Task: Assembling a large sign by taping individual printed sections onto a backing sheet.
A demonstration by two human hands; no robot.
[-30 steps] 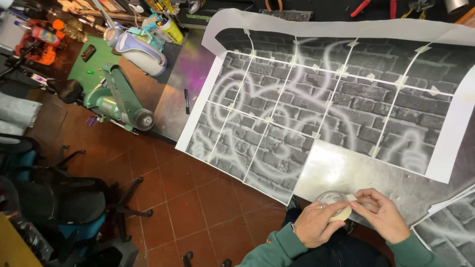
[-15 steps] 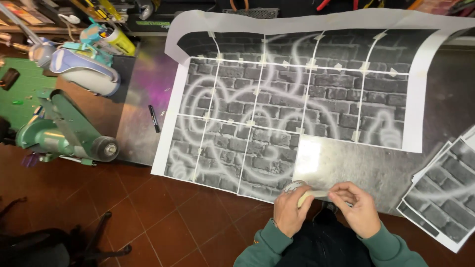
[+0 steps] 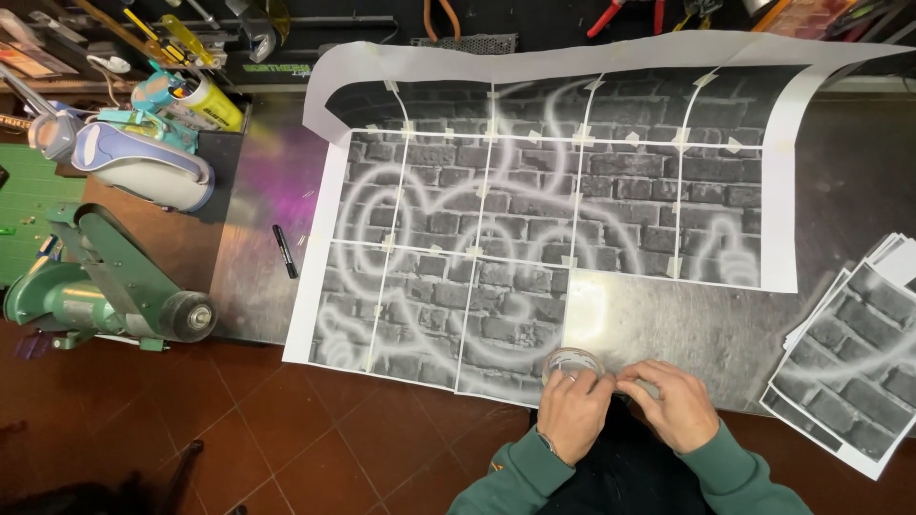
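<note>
Setting: workshop with a red tile floor (image 3: pixel 239 420); a grey metal table (image 3: pixel 725 334) fills the middle and right of the frame, tools hanging along the top edge.

On the table: a mosaic of printed sheets (image 3: pixel 534 238) showing a grey brick wall with white spray lines, joined by small tape tabs; one cell at lower centre is bare metal.

Spare prints: a stack of brick-pattern sheets (image 3: pixel 849 353) at the right edge.

Left side: a green belt sander (image 3: pixel 105 296), a black marker (image 3: pixel 284 251) just beside the mosaic.

Thing in hand: a roll of clear tape (image 3: pixel 571 362) at lower centre, at the table's near edge.

Left hand (image 3: pixel 572 415): I see its grip closed around the roll's near side.

Right hand (image 3: pixel 673 405): fingers pinched together just beside the roll, seemingly on the tape's free end; I cannot tell for sure, the strip is too thin to show.

Handling, my judgement: light, rigid ring, smooth and a bit slippery; the film is limp, sticks to itself and tears easily.

Where to hold: roll by its outer rim or through the core; film by the very tip.
</note>
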